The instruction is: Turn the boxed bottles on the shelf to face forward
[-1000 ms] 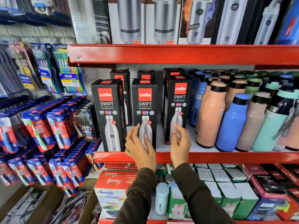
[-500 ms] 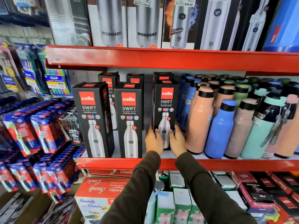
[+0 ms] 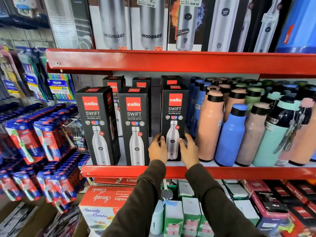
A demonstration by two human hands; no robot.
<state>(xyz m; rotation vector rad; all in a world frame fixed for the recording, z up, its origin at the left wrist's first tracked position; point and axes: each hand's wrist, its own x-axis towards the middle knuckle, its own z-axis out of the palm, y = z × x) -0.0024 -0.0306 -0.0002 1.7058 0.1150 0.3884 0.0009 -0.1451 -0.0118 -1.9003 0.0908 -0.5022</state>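
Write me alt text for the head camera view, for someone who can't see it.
Two hands, left and right, clasp the base of a black Cello box on a red shelf. Two matching boxes stand to its left, facing forward; loose coloured bottles crowd its right.

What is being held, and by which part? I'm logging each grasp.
The right-hand Cello Swift box, held between the left hand and right hand at its lower side edges, standing on the shelf.
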